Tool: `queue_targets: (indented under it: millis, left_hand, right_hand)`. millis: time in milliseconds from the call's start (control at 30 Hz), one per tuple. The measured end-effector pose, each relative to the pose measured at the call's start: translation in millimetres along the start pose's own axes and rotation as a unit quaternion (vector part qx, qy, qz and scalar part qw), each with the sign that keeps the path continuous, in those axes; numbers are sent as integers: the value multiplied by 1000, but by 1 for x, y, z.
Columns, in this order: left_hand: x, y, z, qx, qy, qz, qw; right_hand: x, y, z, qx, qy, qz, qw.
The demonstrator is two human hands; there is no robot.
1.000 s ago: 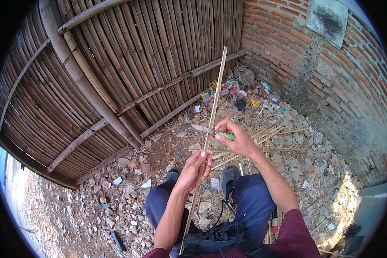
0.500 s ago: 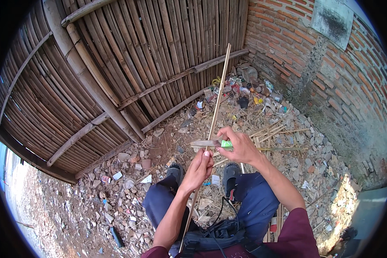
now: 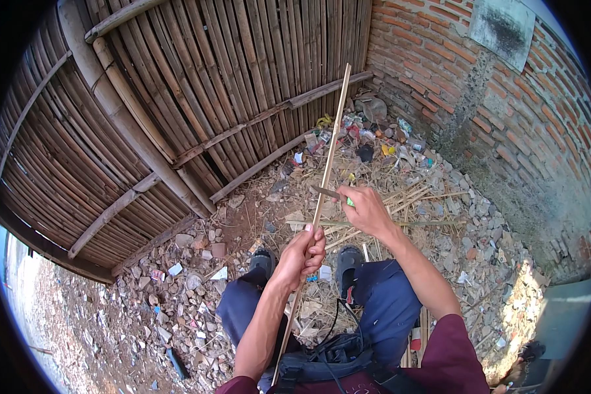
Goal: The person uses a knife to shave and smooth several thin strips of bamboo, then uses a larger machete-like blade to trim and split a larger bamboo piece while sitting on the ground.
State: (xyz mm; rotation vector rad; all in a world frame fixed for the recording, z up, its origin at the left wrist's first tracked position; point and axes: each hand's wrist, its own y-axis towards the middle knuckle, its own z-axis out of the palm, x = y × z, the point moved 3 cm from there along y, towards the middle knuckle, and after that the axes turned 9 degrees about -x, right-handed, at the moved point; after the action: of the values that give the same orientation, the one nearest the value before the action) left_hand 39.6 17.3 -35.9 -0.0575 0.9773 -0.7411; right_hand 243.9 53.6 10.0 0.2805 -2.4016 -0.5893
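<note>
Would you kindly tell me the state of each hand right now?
Left hand: closed, holding the long, thin strip.
Right hand: closed, holding the green-handled knife.

Stony ground (image 3: 244,218); pale strips (image 3: 410,197); litter (image 3: 388,150)

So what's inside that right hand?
The right hand holds a knife: its blade and some green handle show. The rest of the handle is covered by the hand.

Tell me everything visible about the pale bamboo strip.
The bamboo strip is long, narrow, nearly straight and pale tan, darker lower down. It slants away from the body, leaning right, upper end unheld, lower part running between the legs. The left hand grips it; farther up, a knife blade appears to cross it.
</note>
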Motion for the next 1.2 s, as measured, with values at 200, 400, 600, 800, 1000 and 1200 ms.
queue_targets:
  millis: [200, 400, 600, 800, 1000, 1200]
  left_hand:
    - [2, 3, 1, 2, 11, 32, 999]
    - [6, 5, 2, -46, 86, 57, 994]
    - [13, 4, 2, -53, 257, 150, 953]
    - [18, 4, -1, -140, 402, 215, 879]
    - [14, 0, 5, -180, 441, 237, 847]
    - [8, 0, 5, -177, 454, 246, 838]
  right_hand:
    - [-5, -5, 6, -8, 17, -22, 1000]
    - [5, -10, 14, -6, -48, -73, 996]
    - [8, -12, 25, -6, -42, -64, 997]
    - [-6, -8, 38, 6, -123, -98, 987]
    - [-6, -7, 41, -17, -166, -85, 982]
    - [-10, -1, 38, -56, -195, -101, 974]
